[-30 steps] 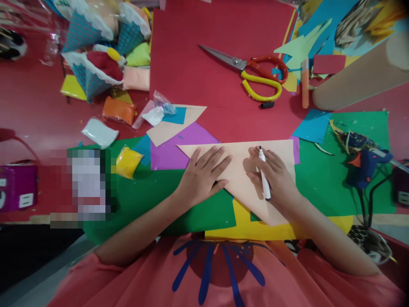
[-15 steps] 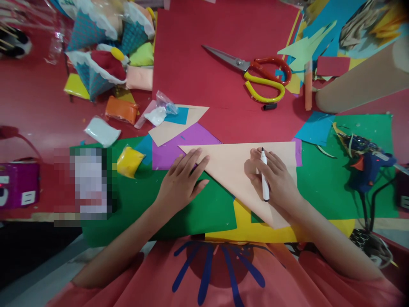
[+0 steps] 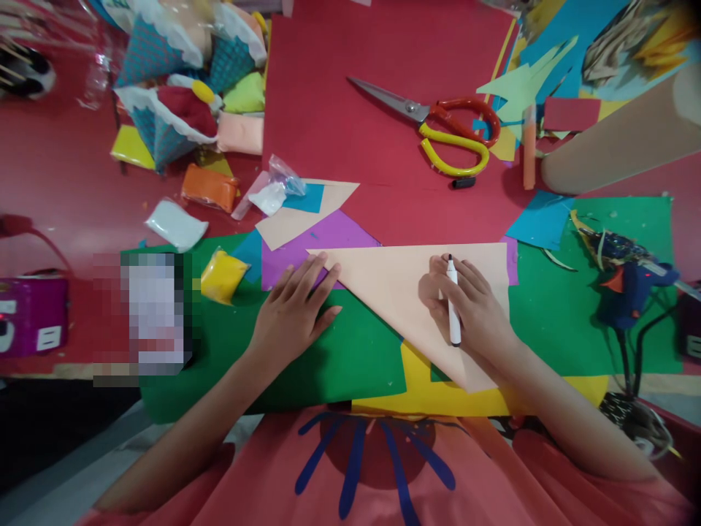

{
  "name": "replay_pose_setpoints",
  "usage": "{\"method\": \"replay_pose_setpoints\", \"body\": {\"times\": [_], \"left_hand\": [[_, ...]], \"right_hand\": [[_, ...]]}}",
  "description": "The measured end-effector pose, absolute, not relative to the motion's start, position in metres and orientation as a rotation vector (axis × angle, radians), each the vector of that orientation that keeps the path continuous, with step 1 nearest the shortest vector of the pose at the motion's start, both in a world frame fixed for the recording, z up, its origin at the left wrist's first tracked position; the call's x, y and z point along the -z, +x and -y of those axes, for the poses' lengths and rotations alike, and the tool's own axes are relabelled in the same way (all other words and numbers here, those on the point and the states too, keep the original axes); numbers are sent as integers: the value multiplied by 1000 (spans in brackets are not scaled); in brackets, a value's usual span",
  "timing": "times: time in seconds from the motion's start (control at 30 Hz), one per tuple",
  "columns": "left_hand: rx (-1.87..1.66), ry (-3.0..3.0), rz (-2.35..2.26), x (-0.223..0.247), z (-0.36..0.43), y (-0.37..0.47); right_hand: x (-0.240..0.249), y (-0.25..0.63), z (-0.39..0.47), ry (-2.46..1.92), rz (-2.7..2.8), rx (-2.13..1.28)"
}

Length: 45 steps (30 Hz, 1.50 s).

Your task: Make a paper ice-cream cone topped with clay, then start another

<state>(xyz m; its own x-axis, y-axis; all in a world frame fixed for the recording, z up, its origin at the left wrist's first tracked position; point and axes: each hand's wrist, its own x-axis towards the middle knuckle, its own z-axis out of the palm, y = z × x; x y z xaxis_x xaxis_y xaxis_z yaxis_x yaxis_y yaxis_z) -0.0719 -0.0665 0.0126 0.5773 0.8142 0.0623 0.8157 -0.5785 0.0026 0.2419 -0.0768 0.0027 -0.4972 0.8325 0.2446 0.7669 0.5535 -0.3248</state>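
Note:
A folded peach paper triangle lies in front of me, its narrow point to the left. My left hand rests flat with fingers apart, the fingertips touching the paper's left tip. On the paper's right part sits my right hand, holding a white marker between thumb and fingers. The marker is uncapped, with its black tip pointing away from me. Its black cap lies beyond, on red paper, below the scissors with red and yellow handles.
Green sheets and a yellow sheet lie under the work. At right are a blue glue gun and a peach paper roll. Packets of clay, such as an orange one, and paper cones crowd the left.
My left hand has slid left along the paper's edge to its tip. My right hand, the marker and the paper have stayed in place.

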Motion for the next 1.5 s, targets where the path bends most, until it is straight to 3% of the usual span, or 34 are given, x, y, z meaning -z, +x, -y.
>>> {"method": "replay_pose_setpoints", "body": {"times": [0.87, 1.07, 1.5], "left_hand": [[139, -2810, 1510, -9, 63, -75], [282, -2850, 1498, -5, 60, -85], [187, -2744, 1544, -4, 62, -94]], "right_hand": [[2, 244, 77, -1329, 2454, -260], [1, 244, 77, -1342, 2442, -299], [-1, 243, 77, -1357, 2425, -363]]}}
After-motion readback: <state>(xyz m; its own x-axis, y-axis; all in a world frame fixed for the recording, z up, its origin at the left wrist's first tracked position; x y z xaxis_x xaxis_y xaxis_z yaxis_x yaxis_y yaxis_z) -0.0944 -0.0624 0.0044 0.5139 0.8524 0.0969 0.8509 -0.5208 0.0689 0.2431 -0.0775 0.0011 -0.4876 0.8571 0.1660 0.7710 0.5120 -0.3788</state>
